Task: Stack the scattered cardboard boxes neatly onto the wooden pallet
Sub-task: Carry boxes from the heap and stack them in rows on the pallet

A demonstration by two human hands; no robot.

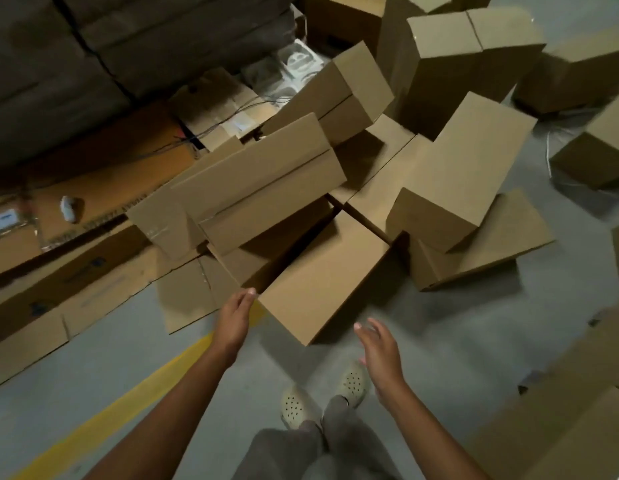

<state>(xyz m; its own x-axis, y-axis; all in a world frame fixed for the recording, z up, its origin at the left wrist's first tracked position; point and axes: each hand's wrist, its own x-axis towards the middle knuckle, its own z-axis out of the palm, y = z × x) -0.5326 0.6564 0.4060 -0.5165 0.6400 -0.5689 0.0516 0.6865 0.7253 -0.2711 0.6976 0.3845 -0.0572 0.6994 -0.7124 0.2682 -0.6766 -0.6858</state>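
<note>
A pile of plain brown cardboard boxes lies scattered on the grey floor ahead of me. The nearest box sits tilted, one corner pointing toward me. My left hand reaches to its left corner, fingers straight, fingertips touching or just short of the box's edge. My right hand hovers open to the right of that box, a little apart from it. Behind it a long box rests across others, and a taller box leans on a flat one. No wooden pallet can be made out.
Flattened cardboard sheets cover the floor at left, beside a yellow floor line. Dark stacked bundles fill the upper left. More boxes lie at right and lower right. My feet in pale shoes stand on bare floor.
</note>
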